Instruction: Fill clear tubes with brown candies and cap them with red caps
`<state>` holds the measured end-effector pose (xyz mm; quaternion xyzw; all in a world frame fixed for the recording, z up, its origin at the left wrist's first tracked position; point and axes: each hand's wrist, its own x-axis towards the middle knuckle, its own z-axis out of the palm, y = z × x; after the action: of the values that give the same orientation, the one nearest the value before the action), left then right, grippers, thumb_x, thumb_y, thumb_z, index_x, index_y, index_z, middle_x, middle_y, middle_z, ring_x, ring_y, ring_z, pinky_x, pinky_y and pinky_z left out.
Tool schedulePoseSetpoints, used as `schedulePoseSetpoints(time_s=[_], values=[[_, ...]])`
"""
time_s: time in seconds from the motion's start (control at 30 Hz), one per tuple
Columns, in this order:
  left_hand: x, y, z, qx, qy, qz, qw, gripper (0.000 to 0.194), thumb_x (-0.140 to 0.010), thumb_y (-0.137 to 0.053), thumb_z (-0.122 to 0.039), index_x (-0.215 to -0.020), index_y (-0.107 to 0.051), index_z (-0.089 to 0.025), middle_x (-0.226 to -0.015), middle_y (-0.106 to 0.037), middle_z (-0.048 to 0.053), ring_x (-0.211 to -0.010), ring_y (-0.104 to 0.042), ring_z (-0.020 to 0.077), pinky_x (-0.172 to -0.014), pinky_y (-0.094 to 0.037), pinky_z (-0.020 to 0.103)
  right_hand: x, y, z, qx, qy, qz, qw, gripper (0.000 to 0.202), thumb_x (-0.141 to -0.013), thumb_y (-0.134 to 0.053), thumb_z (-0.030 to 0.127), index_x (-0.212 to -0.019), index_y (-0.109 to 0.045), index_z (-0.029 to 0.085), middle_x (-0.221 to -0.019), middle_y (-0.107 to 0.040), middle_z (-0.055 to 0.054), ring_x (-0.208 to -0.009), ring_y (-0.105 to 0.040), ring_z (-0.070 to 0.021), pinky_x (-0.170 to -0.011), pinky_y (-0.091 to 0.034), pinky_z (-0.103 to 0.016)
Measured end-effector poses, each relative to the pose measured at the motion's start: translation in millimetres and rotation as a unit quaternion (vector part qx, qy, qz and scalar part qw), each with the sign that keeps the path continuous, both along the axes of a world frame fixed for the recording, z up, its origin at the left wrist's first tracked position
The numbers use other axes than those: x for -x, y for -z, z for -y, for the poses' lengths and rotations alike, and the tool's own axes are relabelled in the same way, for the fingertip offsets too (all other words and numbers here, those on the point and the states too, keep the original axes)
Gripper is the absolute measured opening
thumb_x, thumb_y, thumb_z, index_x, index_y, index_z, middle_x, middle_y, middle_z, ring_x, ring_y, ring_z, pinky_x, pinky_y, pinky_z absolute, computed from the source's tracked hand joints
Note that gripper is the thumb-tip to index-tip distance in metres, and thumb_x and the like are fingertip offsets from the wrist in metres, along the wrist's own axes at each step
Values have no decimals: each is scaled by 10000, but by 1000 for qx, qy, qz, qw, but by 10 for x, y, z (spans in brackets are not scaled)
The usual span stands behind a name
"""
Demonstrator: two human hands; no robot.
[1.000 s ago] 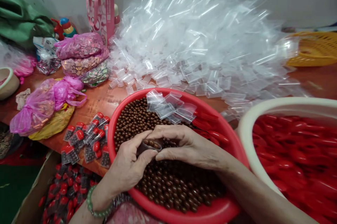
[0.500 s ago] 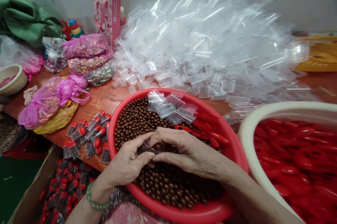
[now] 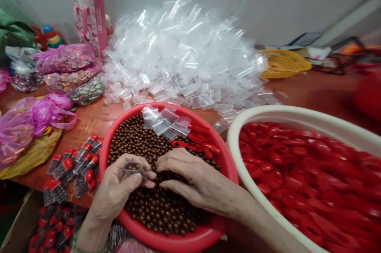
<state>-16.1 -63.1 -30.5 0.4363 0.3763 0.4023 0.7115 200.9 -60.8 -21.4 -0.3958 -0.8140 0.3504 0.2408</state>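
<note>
My left hand (image 3: 122, 181) holds a small clear container (image 3: 132, 167), its oval mouth facing up with brown balls inside. Just right of it, my right hand (image 3: 190, 177) hovers over the brown balls (image 3: 160, 213), thumb and fingers apart, with nothing visible between them. Both hands are above a red basin (image 3: 214, 231) full of these balls. On the balls at the back lie several clear empty containers (image 3: 166, 122) and red caps (image 3: 196, 142).
A white basin (image 3: 235, 138) of red caps stands right. Behind is a heap of clear containers (image 3: 184, 58), beside a yellow basket (image 3: 282, 64). Filled, capped containers (image 3: 64, 167) and pink bags (image 3: 70, 58) are left.
The view has swung to the right. My hands have moved apart; the container, earlier between them, is now in my left hand alone, and my right hand has opened.
</note>
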Motion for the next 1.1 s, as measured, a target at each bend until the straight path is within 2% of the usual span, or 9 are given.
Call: schedulePoseSetpoints(time_s=[0.07, 0.17, 0.23, 0.3, 0.4, 0.57, 0.8, 0.97, 1.1], values=[[21, -40, 5, -34, 9, -4, 999, 146, -900, -666, -308, -975, -650, -184, -1020, -661, 63, -910, -686, 180, -773, -598, 283, -96, -32, 52, -24, 23, 28, 999, 100, -942, -590, 217, -1028, -640, 204, -1012, -704, -69, -995, -622, -210, -921, -477, -371], [47, -60, 5, -82, 20, -92, 992, 118, -925, -629, -277, -996, -672, -193, -976, -691, 50, -889, -681, 159, -812, -584, 266, -346, -15, 92, -77, 109, 81, 988, 129, -969, -527, 224, -1024, -644, 227, -1015, -715, -71, -976, -634, -213, -899, -479, -376], [42, -39, 8, -101, 1, -145, 984, 146, -925, -627, -267, -1046, -683, -208, -981, -721, 41, -896, -691, 155, -843, -573, 261, -545, 39, 89, -134, 191, 139, 962, 152, -970, -506, 241, -1003, -653, 226, -977, -720, -76, -924, -632, -231, -856, -464, -398], [9, -6, 17, -128, -12, -191, 973, 184, -911, -636, -251, -1080, -702, -222, -1013, -747, 40, -929, -703, 163, -871, -563, 269, -711, 106, 62, -168, 227, 206, 937, 154, -962, -503, 238, -984, -654, 215, -932, -722, -80, -869, -617, -248, -790, -435, -401], [-83, 22, 32, -153, 5, -239, 959, 219, -872, -667, -229, -1077, -742, -219, -1024, -775, 47, -948, -717, 179, -893, -558, 286, -812, 180, -16, -173, 199, 288, 921, 122, -939, -536, 208, -957, -656, 204, -882, -725, -72, -832, -598, -253, -746, -401, -384], [-212, -15, 19, -90, -13, -186, 978, 253, -835, -687, -228, -1073, -752, -169, -997, -794, 75, -920, -746, 198, -870, -585, 303, -642, 164, -188, -153, 131, 345, 917, 127, -931, -557, 225, -862, -660, 200, -827, -717, -77, -824, -583, -255, -752, -376, -373], [-288, -55, 34, -65, -43, -185, 980, 289, -815, -702, -221, -1086, -740, -129, -1002, -793, 98, -939, -744, 207, -894, -576, 322, -459, 267, -399, -151, 54, 331, 930, 68, -874, -587, 171, -888, -652, 186, -825, -719, -96, -832, -602, -251, -749, -381, -356], [-386, -36, 128, 11, -52, -112, 992, 314, -797, -721, -230, -1089, -726, -115, -980, -792, 99, -911, -741, 191, -903, -562, 320, -518, 351, -429, -146, 31, 268, 952, 163, -884, -529, 156, -994, -645, 186, -869, -724, -91, -831, -638, -238, -736, -445, -348], [-463, -23, 200, 44, -55, -56, 996, 310, -770, -755, -239, -1052, -720, -115, -932, -783, 87, -873, -728, 176, -879, -554, 315, -507, 184, -344, -18, 84, 66, 994, 149, -908, -558, 337, -992, -587, 217, -785, -674, -42, -678, -628, -185, -618, -500, -307]])
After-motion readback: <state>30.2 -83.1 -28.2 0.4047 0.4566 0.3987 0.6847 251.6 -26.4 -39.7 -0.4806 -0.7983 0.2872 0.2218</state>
